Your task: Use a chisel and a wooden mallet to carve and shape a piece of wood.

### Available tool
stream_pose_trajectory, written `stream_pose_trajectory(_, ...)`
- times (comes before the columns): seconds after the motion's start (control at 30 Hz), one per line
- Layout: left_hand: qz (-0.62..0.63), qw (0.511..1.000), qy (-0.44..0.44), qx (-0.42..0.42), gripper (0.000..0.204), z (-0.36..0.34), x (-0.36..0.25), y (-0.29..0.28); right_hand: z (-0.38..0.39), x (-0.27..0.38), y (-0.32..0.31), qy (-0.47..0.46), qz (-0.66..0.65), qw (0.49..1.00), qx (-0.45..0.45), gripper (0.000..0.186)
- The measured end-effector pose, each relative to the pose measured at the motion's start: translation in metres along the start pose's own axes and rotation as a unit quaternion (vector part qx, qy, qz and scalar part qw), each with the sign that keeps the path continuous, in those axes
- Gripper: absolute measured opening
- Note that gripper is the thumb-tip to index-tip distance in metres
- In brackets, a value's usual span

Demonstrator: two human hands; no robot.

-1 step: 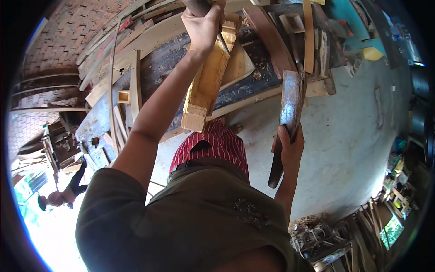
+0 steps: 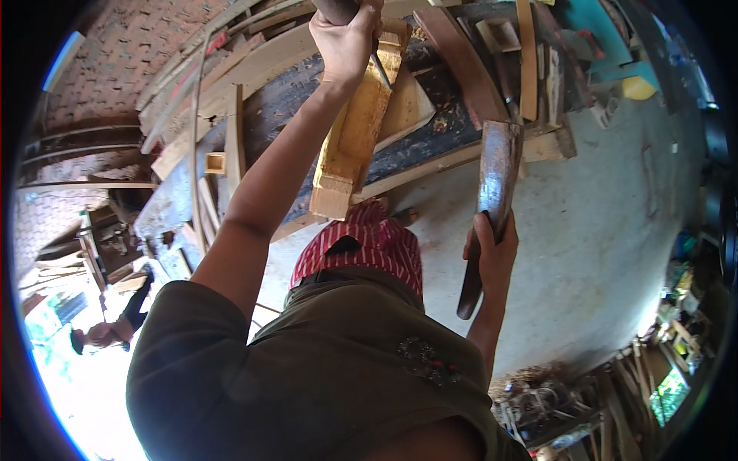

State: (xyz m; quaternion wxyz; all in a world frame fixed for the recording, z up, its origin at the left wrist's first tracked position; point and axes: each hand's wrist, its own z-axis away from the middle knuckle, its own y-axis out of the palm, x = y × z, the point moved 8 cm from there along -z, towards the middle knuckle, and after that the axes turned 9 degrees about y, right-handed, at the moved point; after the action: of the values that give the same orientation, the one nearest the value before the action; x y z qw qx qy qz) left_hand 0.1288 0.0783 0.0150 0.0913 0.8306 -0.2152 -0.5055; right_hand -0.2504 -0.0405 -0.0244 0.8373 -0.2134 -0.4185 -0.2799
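While gripped: yellow squared timber.

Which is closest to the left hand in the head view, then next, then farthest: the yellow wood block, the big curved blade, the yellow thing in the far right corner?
From the left hand:
1. Yellow wood block, under it, touching.
2. Curved blade, to the right.
3. Yellow thing, far right.

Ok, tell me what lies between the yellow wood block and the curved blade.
Head view: between the yellow wood block and the curved blade lie a dark plank and pale boards.
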Motion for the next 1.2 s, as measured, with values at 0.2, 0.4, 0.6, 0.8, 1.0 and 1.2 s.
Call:
stream_pose_trajectory(0.2,-0.031,0.994,0.012,0.105,0.013,0.016,-0.007,0.049,0.016,-0.068,-0.032,0.016,-0.054,0.998,-0.019,0.026)
stream_pose_trajectory(0.4,-0.103,0.986,0.034,0.126,0.017,0.028,-0.009,0.075,0.034,-0.138,-0.065,0.047,-0.122,0.989,-0.073,0.035)
stream_pose_trajectory(0.6,-0.130,0.974,0.067,0.171,0.020,0.034,-0.015,0.090,0.047,-0.171,-0.075,0.036,-0.198,0.976,-0.081,0.049)
stream_pose_trajectory(0.8,-0.114,0.983,0.062,0.130,0.021,0.026,-0.021,0.076,0.050,-0.185,-0.087,-0.011,-0.265,0.955,-0.135,0.072)
stream_pose_trajectory(1.0,-0.099,0.983,0.052,0.146,0.022,0.023,-0.014,0.079,0.049,-0.166,-0.084,-0.070,-0.303,0.938,-0.154,0.073)
stream_pose_trajectory(1.2,-0.041,0.982,0.038,0.179,0.021,0.010,0.000,0.090,0.024,-0.141,-0.027,-0.053,-0.324,0.935,-0.132,0.059)
